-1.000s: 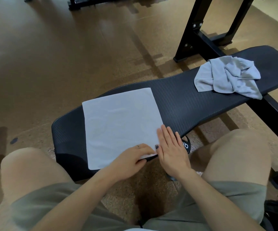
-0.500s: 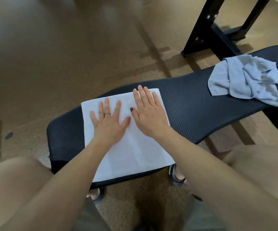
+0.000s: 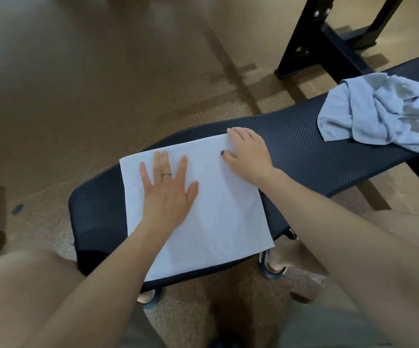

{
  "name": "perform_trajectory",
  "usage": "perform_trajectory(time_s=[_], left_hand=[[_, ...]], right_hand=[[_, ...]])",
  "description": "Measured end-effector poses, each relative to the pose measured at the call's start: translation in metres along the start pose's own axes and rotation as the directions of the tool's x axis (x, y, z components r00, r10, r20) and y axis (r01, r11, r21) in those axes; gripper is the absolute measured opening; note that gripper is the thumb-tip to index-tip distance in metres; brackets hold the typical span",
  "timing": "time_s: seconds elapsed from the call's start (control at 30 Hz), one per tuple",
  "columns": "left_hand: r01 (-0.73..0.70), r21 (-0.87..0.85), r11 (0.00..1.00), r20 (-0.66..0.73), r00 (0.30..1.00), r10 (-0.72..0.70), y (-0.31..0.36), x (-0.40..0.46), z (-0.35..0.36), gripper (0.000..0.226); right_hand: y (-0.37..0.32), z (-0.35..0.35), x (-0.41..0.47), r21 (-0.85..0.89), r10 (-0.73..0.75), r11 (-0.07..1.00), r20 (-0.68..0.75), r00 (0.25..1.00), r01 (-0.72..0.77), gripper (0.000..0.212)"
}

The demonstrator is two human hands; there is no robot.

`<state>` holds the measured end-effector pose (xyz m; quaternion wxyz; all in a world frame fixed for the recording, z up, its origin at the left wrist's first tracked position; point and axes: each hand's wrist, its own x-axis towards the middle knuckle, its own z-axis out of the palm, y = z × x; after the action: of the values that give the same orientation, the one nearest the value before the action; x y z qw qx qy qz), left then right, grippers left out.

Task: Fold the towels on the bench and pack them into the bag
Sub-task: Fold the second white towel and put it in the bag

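White towel (image 3: 213, 207) flat on black counter (image 3: 304, 149), left hand (image 3: 167, 190) pressing it with fingers splayed, right hand (image 3: 250, 153) fingers curled over its far right corner (grip unclear), crumpled grey towel (image 3: 379, 114) far right.

A plain white towel (image 3: 211, 209) lies on a black bench pad (image 3: 304, 146) patterned with fine diagonal ribbing, a crumpled pale blue-grey towel (image 3: 379, 114) farther along it, over a speckled brown floor (image 3: 103, 84), beside a black metal frame (image 3: 311, 38), with a dark-painted thumbnail on the right hand (image 3: 248, 156)
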<state>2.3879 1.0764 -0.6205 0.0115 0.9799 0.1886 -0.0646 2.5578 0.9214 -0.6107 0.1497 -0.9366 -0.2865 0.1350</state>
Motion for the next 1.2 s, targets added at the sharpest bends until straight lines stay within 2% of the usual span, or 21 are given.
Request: perform_trajectory(time_s=[0.1, 0.17, 0.23, 0.3, 0.37, 0.5, 0.63, 0.7, 0.8, 0.87, 0.97, 1.07, 1.13, 1.2], left_hand=[[-0.282, 0.017, 0.959, -0.111, 0.953, 0.283, 0.046, -0.023, -0.022, 0.053], [-0.477, -0.017, 0.879, -0.117, 0.874, 0.472, 0.082, -0.047, -0.028, 0.05], [-0.595, -0.021, 0.803, -0.081, 0.802, 0.592, 0.112, -0.07, -0.027, 0.051], [-0.625, 0.008, 0.781, 0.03, 0.78, 0.625, 0.131, -0.085, -0.023, 0.045], [-0.604, 0.071, 0.794, 0.093, 0.796, 0.598, 0.139, -0.093, -0.02, 0.043], [-0.552, 0.098, 0.828, 0.125, 0.832, 0.54, 0.147, -0.096, -0.022, 0.042], [-0.547, 0.01, 0.837, 0.132, 0.831, 0.541, 0.143, -0.099, -0.024, 0.031], [-0.51, -0.084, 0.856, 0.086, 0.852, 0.516, 0.134, -0.1, -0.032, 0.024], [-0.386, -0.208, 0.899, 0.046, 0.914, 0.403, 0.104, -0.11, -0.044, 0.006], [-0.252, -0.364, 0.897, 0.018, 0.961, 0.277, 0.075, -0.123, -0.047, 0.012], [0.013, -0.653, 0.757, 0.094, 0.994, 0.064, 0.035, -0.144, -0.05, 0.029], [0.172, -0.756, 0.632, 0.181, 0.982, -0.051, 0.008, -0.168, -0.054, 0.031], [0.237, -0.803, 0.547, 0.204, 0.971, -0.122, -0.005, -0.183, -0.055, 0.03], [0.29, -0.834, 0.469, 0.227, 0.956, -0.187, -0.016, -0.194, -0.055, 0.03]], right_hand=[[0.002, -0.018, 0.017, 0.08, 0.057, 0.995, 0.002, 0.998, -0.057, 0.053], [0.006, -0.026, 0.024, 0.078, 0.081, 0.994, 0.005, 0.997, -0.081, 0.043], [0.009, -0.029, 0.028, 0.069, 0.091, 0.994, -0.008, 0.996, -0.09, 0.033], [0.01, -0.03, 0.032, 0.054, 0.108, 0.993, -0.001, 0.994, -0.107, 0.026], [0.008, -0.03, 0.035, 0.058, 0.128, 0.99, 0.012, 0.992, -0.128, 0.02], [0.007, -0.032, 0.036, 0.106, 0.163, 0.98, 0.039, 0.986, -0.167, 0.009], [0.006, -0.036, 0.034, 0.311, 0.208, 0.923, 0.095, 0.974, -0.227, 0.008], [0.003, -0.043, 0.03, 0.421, 0.216, 0.876, 0.088, 0.972, -0.233, 0.01], [-0.009, -0.056, 0.025, 0.516, 0.18, 0.835, 0.075, 0.981, -0.193, 0.015], [-0.023, -0.061, 0.024, 0.602, 0.178, 0.772, 0.105, 0.978, -0.206, 0.013], [-0.051, -0.067, 0.024, 0.702, 0.186, 0.667, 0.17, 0.968, -0.252, 0.013], [-0.085, -0.07, 0.024, 0.729, 0.168, 0.637, 0.187, 0.968, -0.252, 0.011], [-0.111, -0.07, 0.025, 0.703, 0.108, 0.681, 0.183, 0.977, -0.206, 0.009], [-0.136, -0.067, 0.025, 0.621, 0.012, 0.773, 0.183, 0.983, -0.125, 0.016]])
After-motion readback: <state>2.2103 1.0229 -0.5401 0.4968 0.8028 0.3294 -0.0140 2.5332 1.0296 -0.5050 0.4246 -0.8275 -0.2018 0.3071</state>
